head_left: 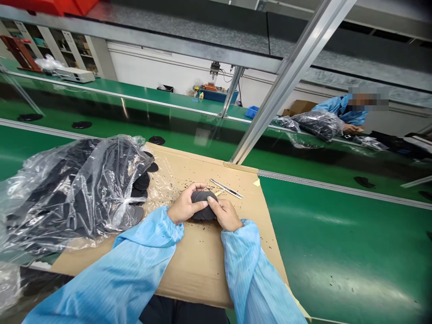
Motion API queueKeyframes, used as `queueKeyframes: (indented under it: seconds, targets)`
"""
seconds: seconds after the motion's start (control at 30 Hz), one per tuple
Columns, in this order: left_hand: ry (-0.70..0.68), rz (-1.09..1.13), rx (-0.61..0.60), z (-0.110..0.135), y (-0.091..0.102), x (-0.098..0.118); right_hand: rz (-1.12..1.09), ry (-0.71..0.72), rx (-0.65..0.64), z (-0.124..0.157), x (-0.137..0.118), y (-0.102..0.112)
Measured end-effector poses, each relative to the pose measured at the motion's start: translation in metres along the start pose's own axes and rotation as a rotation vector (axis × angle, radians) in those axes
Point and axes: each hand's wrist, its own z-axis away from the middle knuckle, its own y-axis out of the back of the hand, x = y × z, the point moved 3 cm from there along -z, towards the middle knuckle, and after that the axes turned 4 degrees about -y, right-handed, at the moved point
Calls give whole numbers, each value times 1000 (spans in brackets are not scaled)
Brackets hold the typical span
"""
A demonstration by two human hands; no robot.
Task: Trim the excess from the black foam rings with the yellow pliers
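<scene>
While both hands' grip pinches one black disc (203, 205): left hand (185, 206), right hand (225, 214).

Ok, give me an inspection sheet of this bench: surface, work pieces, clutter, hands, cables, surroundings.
Surface: sheet of cardboard laid on a green bench, dotted with small dark crumbs.
Work pieces: one round black pad held over the cardboard; more black pads spill from a clear plastic bag at the left.
Clutter: thin metal tool lying just beyond the hands.
Hands: left hand and right hand both grip the round black pad, thumbs on top.
Cables: nothing seen.
Surroundings: slanted metal post; loose black discs on the green belt behind; another person in a blue coat at the far right beside a second bag.
</scene>
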Motion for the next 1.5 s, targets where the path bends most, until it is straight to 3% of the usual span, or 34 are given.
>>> queueKeyframes:
  seconds: [0.27,0.53,0.7,0.9,1.13,1.5]
  targets:
    - [-17,-12,45,-3,1,1,-19,-19,49,-2,2,-1]
    - [47,175,153,-5,-1,-4,-5,8,209,0,3,-3]
    - [148,379,303,-10,4,-9,-323,81,121,4,-6,-10]
    - [168,232,281,-8,2,-9,-369,171,188,9,1,-17]
    - [227,208,62,-3,-4,-15,-63,252,309,13,-10,-10]
    - [192,149,53,-3,-6,-20,54,303,355,13,-15,-10]
